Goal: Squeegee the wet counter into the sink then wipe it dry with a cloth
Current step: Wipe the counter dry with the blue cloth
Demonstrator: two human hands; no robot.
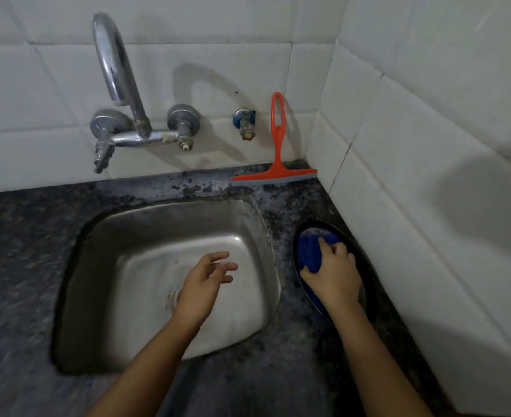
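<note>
An orange squeegee point(277, 164) leans upright against the back wall tiles, its blade resting on the dark speckled counter point(22, 242) behind the steel sink point(170, 236). A folded blue cloth point(308, 249) lies in a dark round plate point(347, 236) on the counter right of the sink. My right hand point(334, 275) is closed over the cloth, fingers gripping its near edge. My left hand point(201, 284) hovers over the sink basin, holding nothing, with its fingers loosely spread.
A chrome wall tap point(122, 85) arches over the sink's back left. A small blue-collared valve point(245, 123) sticks out of the wall beside the squeegee. White tiled walls meet at the right corner, close to the plate.
</note>
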